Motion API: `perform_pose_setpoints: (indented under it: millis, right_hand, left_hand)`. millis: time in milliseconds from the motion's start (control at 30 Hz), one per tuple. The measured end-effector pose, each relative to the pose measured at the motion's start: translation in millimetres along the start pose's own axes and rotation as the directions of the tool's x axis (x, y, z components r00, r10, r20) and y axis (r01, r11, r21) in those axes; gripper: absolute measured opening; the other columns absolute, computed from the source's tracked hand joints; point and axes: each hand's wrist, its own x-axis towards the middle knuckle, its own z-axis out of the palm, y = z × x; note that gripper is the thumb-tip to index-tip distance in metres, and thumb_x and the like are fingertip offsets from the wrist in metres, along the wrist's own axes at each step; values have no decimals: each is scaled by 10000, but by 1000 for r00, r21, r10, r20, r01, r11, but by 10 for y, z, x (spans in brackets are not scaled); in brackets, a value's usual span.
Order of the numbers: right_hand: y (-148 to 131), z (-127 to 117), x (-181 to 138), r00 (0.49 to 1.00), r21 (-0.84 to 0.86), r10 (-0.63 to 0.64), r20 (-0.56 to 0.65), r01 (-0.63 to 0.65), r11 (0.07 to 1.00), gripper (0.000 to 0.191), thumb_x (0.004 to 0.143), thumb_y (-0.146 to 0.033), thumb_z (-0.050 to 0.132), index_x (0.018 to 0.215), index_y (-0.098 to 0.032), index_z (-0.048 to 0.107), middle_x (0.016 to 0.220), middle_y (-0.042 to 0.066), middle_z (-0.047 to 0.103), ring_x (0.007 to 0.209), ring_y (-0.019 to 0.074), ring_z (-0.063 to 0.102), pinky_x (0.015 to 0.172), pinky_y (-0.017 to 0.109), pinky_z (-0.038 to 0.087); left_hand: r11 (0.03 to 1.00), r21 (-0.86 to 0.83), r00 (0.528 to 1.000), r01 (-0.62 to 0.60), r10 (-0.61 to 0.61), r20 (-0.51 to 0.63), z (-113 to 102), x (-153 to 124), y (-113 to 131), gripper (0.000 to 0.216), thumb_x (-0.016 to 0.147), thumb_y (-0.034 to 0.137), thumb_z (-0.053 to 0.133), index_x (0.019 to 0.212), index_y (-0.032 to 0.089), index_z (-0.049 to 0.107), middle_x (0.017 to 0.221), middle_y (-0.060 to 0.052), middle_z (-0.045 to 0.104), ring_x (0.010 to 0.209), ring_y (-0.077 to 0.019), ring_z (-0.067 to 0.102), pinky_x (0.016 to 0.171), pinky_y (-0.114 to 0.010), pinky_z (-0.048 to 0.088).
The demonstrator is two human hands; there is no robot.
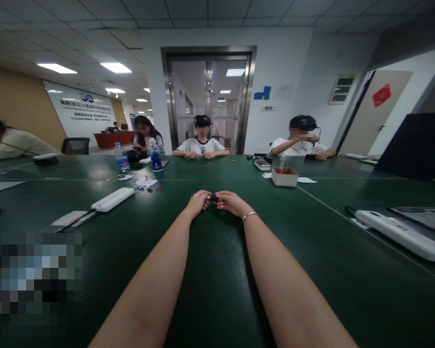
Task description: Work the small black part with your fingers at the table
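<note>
Both my arms reach out over the green tabletop, with the hands meeting near the middle of the view. Pinched between them is a small black piece with a silvery end, too small for me to name its kind. My left hand is closed on the silvery end at its left. My right hand, below a silver bracelet, has its fingers closed on the black part. The fingers hide some of the piece.
Left of my hands lie a white power strip-like bar and small parts on paper. Two bottles stand farther back. A small box is to the right, near a long white device. Several people sit around the table.
</note>
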Motion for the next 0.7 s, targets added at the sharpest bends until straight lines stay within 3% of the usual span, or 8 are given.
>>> perform_pose_setpoints:
  millis: [267, 467, 700]
  right_hand:
    - [-5, 6, -10, 1000, 16, 0, 6, 0, 1000, 57, 808, -115, 589, 860, -109, 564, 641, 49, 610, 539, 106, 595, 520, 200, 524]
    - [9, 1, -6, 1000, 6, -9, -2, 9, 1000, 60, 810, -113, 583, 868, -108, 568, 635, 53, 613, 534, 105, 593, 520, 198, 523]
    - [39, 1, 13, 999, -4, -18, -27, 18, 1000, 60, 801, -110, 593, 857, -110, 573, 644, 56, 614, 544, 109, 595, 525, 208, 528]
  left_hand:
    - [998, 15, 998, -54, 54, 18, -17, 40, -74, 244, 839, 259, 356, 886, 136, 562, 518, 18, 480, 395, -68, 432, 393, -169, 325]
    - [999, 1, 999, -41, 41, -33, -9, 45, -91, 207, 776, 181, 421, 931, 155, 555, 685, 4, 531, 424, -58, 464, 388, -177, 344]
    - [996, 43, 996, -84, 84, -4, -3, -5, -71, 229, 837, 254, 385, 905, 135, 569, 533, 21, 472, 407, -62, 425, 388, -161, 319]
